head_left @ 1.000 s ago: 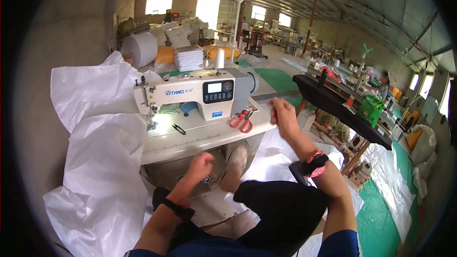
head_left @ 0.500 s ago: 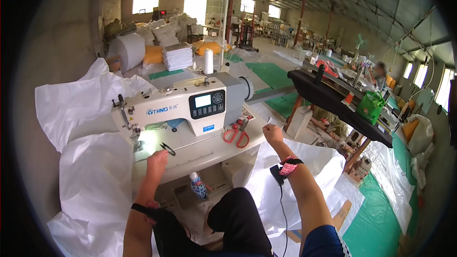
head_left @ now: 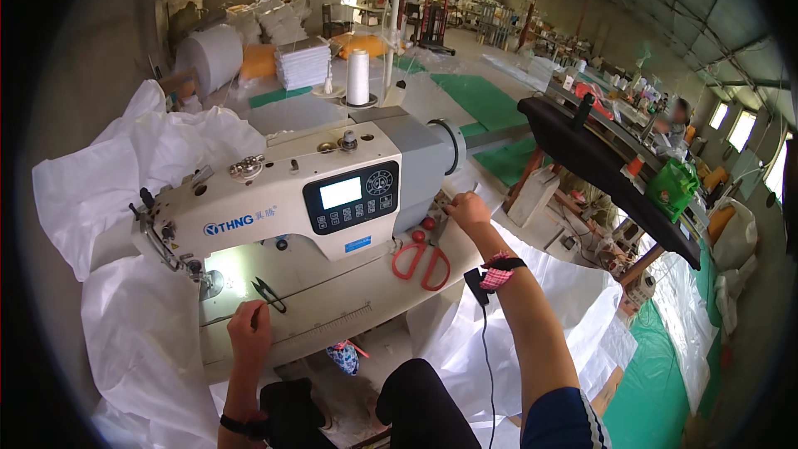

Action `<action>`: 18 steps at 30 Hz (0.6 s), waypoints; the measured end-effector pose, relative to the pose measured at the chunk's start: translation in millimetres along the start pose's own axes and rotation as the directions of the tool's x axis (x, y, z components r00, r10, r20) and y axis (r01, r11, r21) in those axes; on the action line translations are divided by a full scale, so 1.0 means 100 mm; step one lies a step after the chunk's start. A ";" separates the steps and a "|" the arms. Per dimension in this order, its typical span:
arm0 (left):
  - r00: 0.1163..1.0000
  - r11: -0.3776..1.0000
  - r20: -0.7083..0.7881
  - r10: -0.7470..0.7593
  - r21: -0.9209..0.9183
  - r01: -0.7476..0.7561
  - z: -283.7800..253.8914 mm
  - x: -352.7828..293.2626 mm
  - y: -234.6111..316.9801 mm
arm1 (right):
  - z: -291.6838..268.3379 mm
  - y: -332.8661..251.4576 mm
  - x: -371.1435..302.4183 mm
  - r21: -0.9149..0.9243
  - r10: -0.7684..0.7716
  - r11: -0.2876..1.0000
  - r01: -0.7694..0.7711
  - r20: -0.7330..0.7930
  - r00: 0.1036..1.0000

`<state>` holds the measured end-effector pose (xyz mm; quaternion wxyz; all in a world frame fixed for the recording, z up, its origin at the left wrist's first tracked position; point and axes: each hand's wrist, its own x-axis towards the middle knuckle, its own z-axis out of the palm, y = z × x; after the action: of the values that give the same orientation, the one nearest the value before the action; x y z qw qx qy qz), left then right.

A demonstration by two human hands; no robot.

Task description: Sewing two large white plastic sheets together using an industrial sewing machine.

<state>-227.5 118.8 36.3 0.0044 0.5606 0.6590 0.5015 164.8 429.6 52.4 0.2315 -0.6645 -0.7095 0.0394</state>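
My left hand (head_left: 249, 331) is closed, fingers curled, over the front of the sewing table (head_left: 332, 295). Close to its fingertips, black thread snips (head_left: 270, 295) lie on the tabletop. Whatever the left fingers may hold is hidden. At the table's right end my right hand (head_left: 470, 211) is pinched together; a small pale bit shows by its fingertips, too small to name. Between the hands stands a white sewing machine (head_left: 291, 195) with a lit panel, its lamp shining on the needle area. Red-handled scissors (head_left: 421, 266) lie left of the right hand.
White sheet material (head_left: 141, 324) hangs at the left, with more (head_left: 532, 283) below my right arm. A thread cone (head_left: 357, 77) stands behind the machine. A black padded board (head_left: 611, 179) carries a green bag (head_left: 672, 185). A person (head_left: 677, 120) is far right.
The view has come closer to the machine. My left hand has drawn back toward me, and the snips show more fully beside it. The right hand stays pinched at the table's right end.
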 end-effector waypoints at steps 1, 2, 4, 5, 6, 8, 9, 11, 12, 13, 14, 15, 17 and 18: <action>1.000 1.000 -0.002 -0.018 -0.011 0.018 0.01 0.00 0.03 | -0.01 0.00 0.04 -0.071 -0.004 0.997 0.008 0.051 0.999; 0.999 0.999 -0.004 -0.035 -0.023 0.035 0.01 0.01 0.05 | -0.02 -0.02 0.09 -0.141 -0.005 0.990 0.019 0.101 0.995; 1.000 1.000 0.001 -0.023 -0.008 0.023 -0.01 0.00 0.04 | -0.06 -0.12 0.18 -0.178 0.031 0.984 0.002 0.183 0.983; 1.000 1.000 0.003 -0.010 0.004 0.010 -0.03 -0.01 0.03 | -0.08 -0.21 0.18 -0.226 0.044 0.974 0.008 0.227 0.973; 1.000 1.000 0.005 -0.011 0.000 0.011 -0.02 0.00 0.04 | -0.13 -0.24 0.20 -0.278 0.064 0.961 0.012 0.262 0.963; 0.999 1.000 0.025 -0.027 -0.016 0.027 -0.02 0.02 0.07 | -0.14 -0.22 0.28 -0.295 0.068 0.955 0.026 0.306 0.950; 0.999 0.999 0.020 -0.027 -0.015 0.028 -0.03 0.02 0.06 | -0.16 -0.26 0.30 -0.305 0.064 0.951 0.049 0.351 0.934; 0.999 1.000 0.037 -0.015 0.003 0.015 -0.04 0.01 0.00 | -0.18 -0.35 0.27 -0.328 0.040 0.939 0.100 0.395 0.918; 0.999 1.000 0.031 -0.014 -0.001 0.014 -0.04 0.01 0.01 | -0.21 -0.37 0.27 -0.352 0.024 0.925 0.145 0.435 0.900; 1.000 1.000 0.027 -0.004 -0.001 0.004 -0.03 0.02 0.02 | -0.21 -0.38 0.30 -0.354 0.021 0.924 0.148 0.431 0.902; 1.000 1.000 0.023 0.005 -0.002 -0.005 -0.02 0.02 0.04 | -0.19 -0.37 0.33 -0.359 0.019 0.921 0.151 0.428 0.904; 1.000 1.000 0.020 0.005 -0.003 -0.005 -0.02 0.03 0.04 | -0.15 -0.36 0.36 -0.364 0.019 0.919 0.153 0.427 0.904; 1.000 0.999 0.018 0.001 -0.032 0.000 0.00 0.03 0.04 | -0.12 -0.27 0.36 -0.366 -0.049 0.907 0.209 0.402 0.915; 1.000 1.000 0.015 -0.001 -0.025 0.001 -0.02 0.02 0.00 | -0.08 -0.23 0.37 -0.361 -0.121 0.893 0.268 0.381 0.917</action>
<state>-228.9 119.0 38.6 0.0167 0.5640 0.6529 0.5053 145.9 460.1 78.4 -0.0378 -0.6045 -0.7956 -0.0153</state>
